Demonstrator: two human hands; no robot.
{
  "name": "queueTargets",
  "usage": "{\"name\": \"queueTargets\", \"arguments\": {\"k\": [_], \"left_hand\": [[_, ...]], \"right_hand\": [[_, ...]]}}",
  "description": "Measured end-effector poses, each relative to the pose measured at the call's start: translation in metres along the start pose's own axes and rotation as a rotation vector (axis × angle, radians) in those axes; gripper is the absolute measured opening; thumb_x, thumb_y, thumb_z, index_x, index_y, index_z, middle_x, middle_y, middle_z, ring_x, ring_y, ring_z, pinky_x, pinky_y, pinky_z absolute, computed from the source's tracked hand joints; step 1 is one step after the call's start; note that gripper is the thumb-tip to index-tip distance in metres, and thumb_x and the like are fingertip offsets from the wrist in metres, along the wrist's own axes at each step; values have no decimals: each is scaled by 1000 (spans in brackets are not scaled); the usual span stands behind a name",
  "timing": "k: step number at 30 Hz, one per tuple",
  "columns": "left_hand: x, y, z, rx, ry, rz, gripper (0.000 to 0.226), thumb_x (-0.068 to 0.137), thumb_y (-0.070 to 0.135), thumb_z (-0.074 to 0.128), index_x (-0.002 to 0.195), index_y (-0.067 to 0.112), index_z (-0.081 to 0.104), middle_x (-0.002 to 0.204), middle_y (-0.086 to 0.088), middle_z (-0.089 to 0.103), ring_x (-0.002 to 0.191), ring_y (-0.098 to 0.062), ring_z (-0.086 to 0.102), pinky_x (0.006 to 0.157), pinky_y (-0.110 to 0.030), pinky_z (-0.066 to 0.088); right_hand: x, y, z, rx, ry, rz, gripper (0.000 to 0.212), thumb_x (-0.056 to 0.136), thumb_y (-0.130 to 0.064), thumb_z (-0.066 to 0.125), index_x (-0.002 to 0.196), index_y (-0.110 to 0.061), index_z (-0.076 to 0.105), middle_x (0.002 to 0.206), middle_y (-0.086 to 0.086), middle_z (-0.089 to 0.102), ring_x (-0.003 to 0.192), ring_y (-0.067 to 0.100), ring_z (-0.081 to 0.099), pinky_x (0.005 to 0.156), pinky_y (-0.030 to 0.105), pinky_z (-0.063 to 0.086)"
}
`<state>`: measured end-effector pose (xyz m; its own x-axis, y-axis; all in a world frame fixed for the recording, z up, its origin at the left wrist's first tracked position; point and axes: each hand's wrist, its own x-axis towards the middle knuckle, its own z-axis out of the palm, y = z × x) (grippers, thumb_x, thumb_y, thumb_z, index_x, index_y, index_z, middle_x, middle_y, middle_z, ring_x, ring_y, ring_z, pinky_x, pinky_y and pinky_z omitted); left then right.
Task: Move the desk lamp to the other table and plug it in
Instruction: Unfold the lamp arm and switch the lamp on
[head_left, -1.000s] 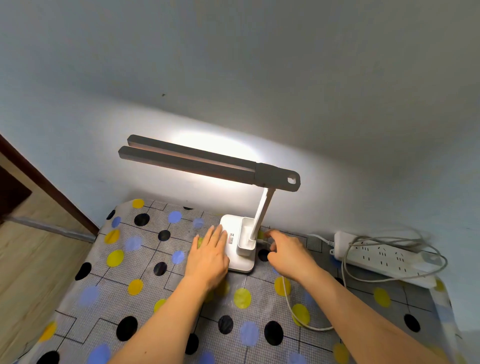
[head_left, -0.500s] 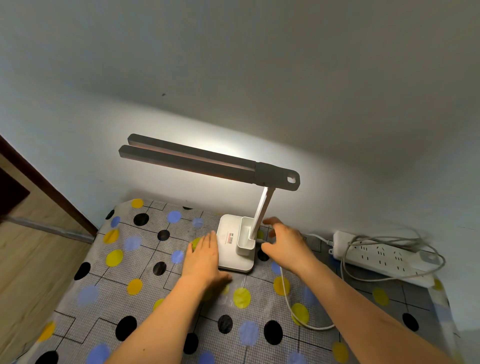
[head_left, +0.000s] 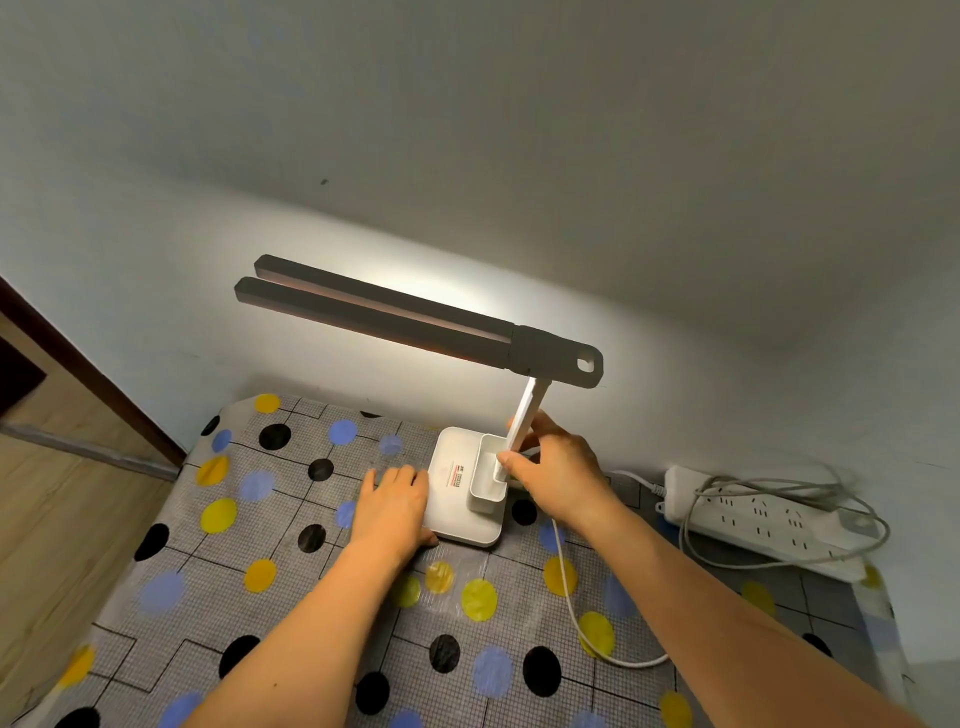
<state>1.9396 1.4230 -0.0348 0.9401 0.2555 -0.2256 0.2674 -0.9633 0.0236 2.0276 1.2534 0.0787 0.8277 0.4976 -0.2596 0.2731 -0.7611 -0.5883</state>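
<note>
On a spotted-cloth bench (head_left: 291, 587), the right hand (head_left: 558, 470) grips the stem of a lit white twin-bar desk lamp (head_left: 460, 519); the left hand (head_left: 392, 512) lies flat against its base. Lifting looks next, once the white cord (head_left: 570, 597) is unplugged.

Patterned cloth (head_left: 260, 525) covers whole surface: fine grey grid, black stepped lines, scattered black, yellow and blue dots. Drapes over left edge and far left corner. Grey cord (head_left: 779, 487) lies in loose loops at far right corner of surface. Plain pale wall (head_left: 519, 130) rises behind far edge, bright patch low on it, small dark speck (head_left: 323, 182) higher up. Left of surface, light wooden floor (head_left: 57, 561). Dark brown frame (head_left: 88, 379) stands at wall's left end. Grey strip (head_left: 88, 451) crosses floor to frame's foot.
</note>
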Motion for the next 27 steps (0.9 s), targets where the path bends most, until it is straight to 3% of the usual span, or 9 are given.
{"name": "queueTargets", "arguments": {"k": [9, 14, 27], "left_hand": [[2, -1, -2, -7, -4, 10, 79, 73, 53, 69, 136, 17, 37, 135, -1, 46, 128, -22, 40, 112, -42, 22], [2, -3, 0, -43, 13, 17, 104, 73, 55, 69, 150, 15, 11, 143, -3, 39, 132, -23, 37, 112, -43, 22], [3, -3, 0, -56, 0, 71, 98, 74, 51, 68, 149, 16, 16, 148, -1, 34, 135, -21, 34, 114, -41, 22]], "right_hand": [[3, 1, 1, -16, -24, 0, 40, 95, -34, 53, 129, -18, 40, 129, 7, 58, 115, 29, 58, 96, 40, 50], [5, 2, 2, -9, -29, -7, 40, 94, -34, 54, 129, -19, 41, 128, 7, 59, 114, 29, 58, 96, 42, 51], [8, 8, 2, -74, -26, 0, 43, 89, -32, 61, 125, -23, 40, 124, 3, 59, 106, 26, 60, 90, 38, 52]]}}
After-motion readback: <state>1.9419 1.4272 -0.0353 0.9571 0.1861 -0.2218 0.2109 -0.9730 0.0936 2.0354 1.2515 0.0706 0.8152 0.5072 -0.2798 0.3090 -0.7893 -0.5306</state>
